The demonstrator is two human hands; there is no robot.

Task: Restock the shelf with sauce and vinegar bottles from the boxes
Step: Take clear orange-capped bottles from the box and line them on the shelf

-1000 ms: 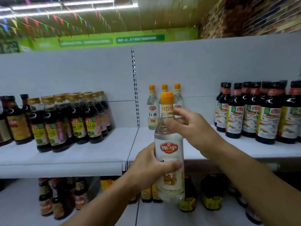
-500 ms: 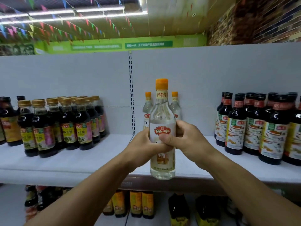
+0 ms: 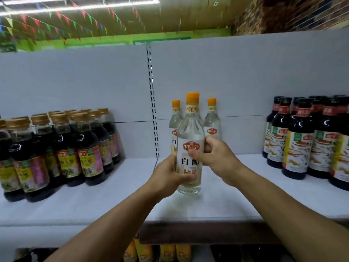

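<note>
White vinegar bottle (image 3: 190,146) mid-frame, over the shelf (image 3: 113,201)
Left hand (image 3: 167,181) and right hand (image 3: 217,159) both grip its labelled body, upright.

Clear glossy vinegar bottle (image 3: 190,133); matt white shelf (image 3: 113,201).

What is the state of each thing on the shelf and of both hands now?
Vinegar bottle: upright, capped, held by both hands, base at the shelf.
Left hand: grips the bottle low.
Right hand: grips the bottle at mid label.
Two back vinegar bottles: upright, capped.
Left dark bottles: upright, capped.
Right dark bottles: upright, capped.
</note>
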